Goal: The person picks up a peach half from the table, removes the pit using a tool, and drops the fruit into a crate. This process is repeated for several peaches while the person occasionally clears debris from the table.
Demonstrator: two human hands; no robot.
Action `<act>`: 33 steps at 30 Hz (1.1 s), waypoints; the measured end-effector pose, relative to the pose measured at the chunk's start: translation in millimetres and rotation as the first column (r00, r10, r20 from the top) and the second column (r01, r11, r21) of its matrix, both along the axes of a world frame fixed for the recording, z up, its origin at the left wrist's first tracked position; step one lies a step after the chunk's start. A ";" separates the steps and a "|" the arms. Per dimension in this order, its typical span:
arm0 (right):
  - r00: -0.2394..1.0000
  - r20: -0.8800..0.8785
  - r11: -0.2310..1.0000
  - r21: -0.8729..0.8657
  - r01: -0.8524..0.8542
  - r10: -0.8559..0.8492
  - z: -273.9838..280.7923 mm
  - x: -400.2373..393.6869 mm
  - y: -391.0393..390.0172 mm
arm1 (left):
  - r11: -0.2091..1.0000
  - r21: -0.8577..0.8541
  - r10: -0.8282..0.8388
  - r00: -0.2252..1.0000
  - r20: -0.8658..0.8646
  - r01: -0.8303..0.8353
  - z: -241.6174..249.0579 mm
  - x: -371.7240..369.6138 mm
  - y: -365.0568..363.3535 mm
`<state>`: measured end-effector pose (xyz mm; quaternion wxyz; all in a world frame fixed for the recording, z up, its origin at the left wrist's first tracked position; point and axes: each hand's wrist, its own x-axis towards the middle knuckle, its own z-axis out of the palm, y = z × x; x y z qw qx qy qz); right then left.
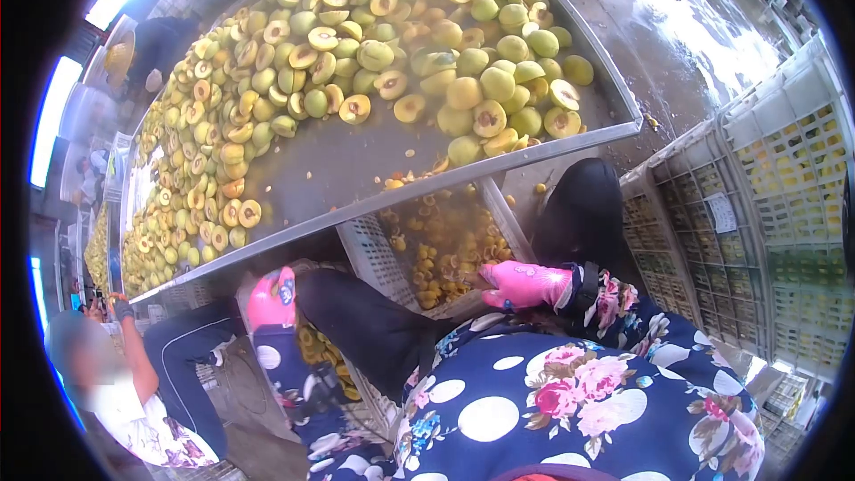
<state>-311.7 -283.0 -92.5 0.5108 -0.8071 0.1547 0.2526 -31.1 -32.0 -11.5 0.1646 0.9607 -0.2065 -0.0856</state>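
Observation:
Both of my hands wear pink gloves. My left hand [272, 300] is beside my left knee, below the metal table's [294, 156] front edge, its fingers curled; what they hold, if anything, is hidden. Over the near end of a crate [365, 249] between my legs is my right hand [527, 285], fingers pressed together and pointing left; I cannot make out anything in them. Inside that crate lie small yellow fruit pieces [443, 258]. Many halved and whole yellow-green fruits [374, 55], some halves showing brown stone hollows, are heaped on the table.
Tall plastic crates [712, 205] with yellow fruit stand at my right. Another crate [331, 361] of fruit pieces is beside my left leg. A person [147, 392] sits at far left, a gloved hand at the table edge. Wet floor [677, 18] shows beyond the table.

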 end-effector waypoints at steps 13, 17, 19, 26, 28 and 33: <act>0.981 0.004 0.957 0.219 0.190 -0.196 0.4 -3.0 -17.7 | 0.932 -0.102 -0.357 0.927 -0.112 0.347 -86.8 70.5 -301.2; 0.976 -0.082 0.947 0.237 0.216 -0.202 7.4 -1.3 -25.2 | 0.887 -0.082 -0.462 0.874 -0.148 0.455 -102.9 55.1 -333.0; 0.971 -0.059 0.933 0.269 0.240 -0.233 1.8 -1.3 -26.5 | 0.915 -0.255 -0.393 0.835 -0.386 0.312 -111.1 52.3 -324.5; 0.827 0.153 0.725 0.583 0.366 -0.540 7.1 2.7 -23.7 | 0.740 -0.621 -0.457 0.485 -0.746 -0.259 -72.9 3.5 -234.1; 0.851 0.107 0.770 0.495 0.403 -0.515 40.3 9.9 -26.8 | 0.665 -0.654 -0.521 0.402 -0.753 -0.362 -58.0 -24.5 -209.7; 0.752 0.378 0.831 0.382 0.404 -0.540 43.3 21.5 -10.5 | 0.479 -0.710 -0.683 0.289 -0.671 -0.517 -51.7 -70.7 -177.5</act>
